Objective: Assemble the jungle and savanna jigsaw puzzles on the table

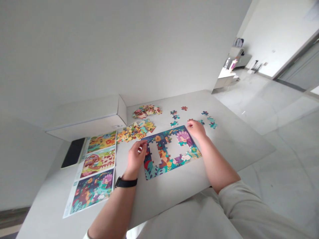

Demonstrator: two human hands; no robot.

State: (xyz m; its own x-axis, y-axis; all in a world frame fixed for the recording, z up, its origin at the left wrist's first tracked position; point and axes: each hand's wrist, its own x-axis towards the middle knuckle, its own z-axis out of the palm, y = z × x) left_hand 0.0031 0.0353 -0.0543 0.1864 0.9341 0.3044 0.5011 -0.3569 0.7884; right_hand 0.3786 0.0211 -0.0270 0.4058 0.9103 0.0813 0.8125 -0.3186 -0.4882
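A partly assembled colourful jigsaw puzzle (169, 152) lies flat on the grey table (174, 189) in front of me, with white gaps inside it. My left hand (136, 156), a black watch on its wrist, rests at the puzzle's left edge with fingers curled against the pieces there. My right hand (196, 128) sits at the puzzle's upper right corner, fingers bent down on a small piece I cannot make out. Loose blue pieces (211, 122) lie just beyond that hand.
Two piles of yellow and orange pieces (136, 130) (146, 111) lie behind the puzzle. A picture sheet (96, 169) with three scenes lies at the left, beside a black slab (73, 152). A white box (89, 119) stands against the wall. The table's right edge drops to a tiled floor.
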